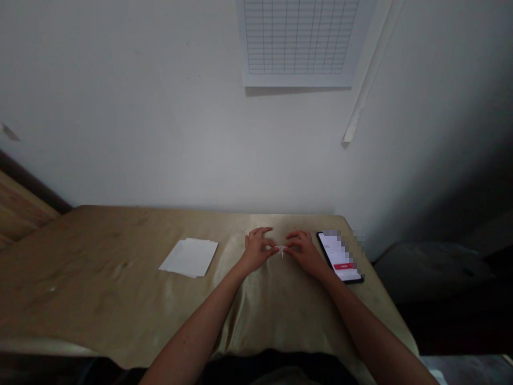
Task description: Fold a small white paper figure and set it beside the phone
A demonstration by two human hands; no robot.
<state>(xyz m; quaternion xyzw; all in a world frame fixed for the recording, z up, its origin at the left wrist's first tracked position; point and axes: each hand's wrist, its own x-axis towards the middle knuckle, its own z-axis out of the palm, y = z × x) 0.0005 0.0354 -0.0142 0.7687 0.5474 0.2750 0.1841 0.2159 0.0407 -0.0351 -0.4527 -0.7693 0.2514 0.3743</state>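
Observation:
Between my two hands is a small piece of folded white paper (281,251), with a thin point hanging downward. My left hand (258,248) pinches its left side between thumb and index finger, the other fingers raised and curved. From the right, my right hand (302,250) pinches the other side in the same way. Most of the paper is covered by my fingertips, so its full shape cannot be made out. Both hands are just above the gold cloth of the table (280,299).
To the left lies a loose stack of white paper sheets (190,258). A phone (339,259) with a lit, partly blurred screen lies right of my right hand. Behind the table rises a white wall (160,133) bearing a printed grid sheet (298,37). The table's right edge slopes toward me.

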